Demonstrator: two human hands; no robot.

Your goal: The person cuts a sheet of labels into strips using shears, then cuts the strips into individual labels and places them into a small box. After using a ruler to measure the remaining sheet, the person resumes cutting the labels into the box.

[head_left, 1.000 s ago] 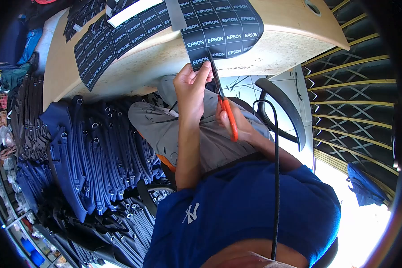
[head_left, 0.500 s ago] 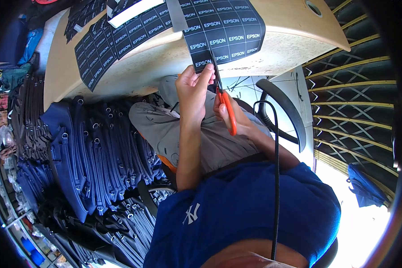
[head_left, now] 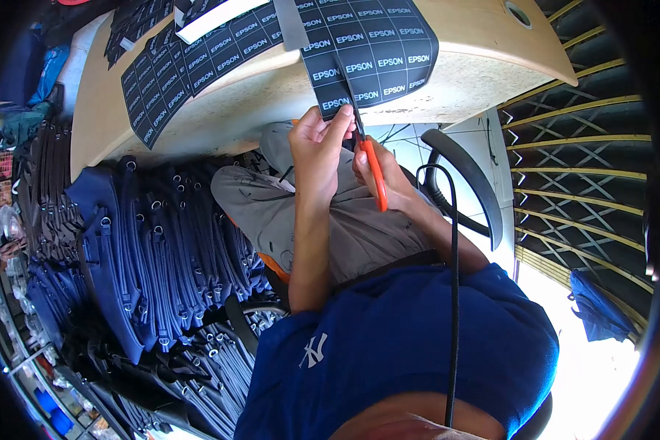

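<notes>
A black sheet printed with white EPSON labels (head_left: 378, 64) hangs over the table's near edge. My left hand (head_left: 321, 150) pinches its lower left corner between thumb and fingers. Orange-handled scissors (head_left: 375, 176) are gripped in my right hand (head_left: 386, 176), just right of the left hand. Their dark blades point up into the sheet, along a cut between two label columns. Part of the blades is hidden by the sheet and my fingers.
More EPSON sheets (head_left: 154, 95) lie on the wooden table (head_left: 95, 117) at the left. Many navy straps with metal rings (head_left: 158, 249) hang at the lower left. A black chair armrest (head_left: 473, 183) and a folding metal gate (head_left: 579, 154) stand at the right.
My right hand has moved slightly up toward the sheet with the scissors. The scissor handles look closer together, and the blades sit farther into the sheet. My left hand is almost unchanged.
</notes>
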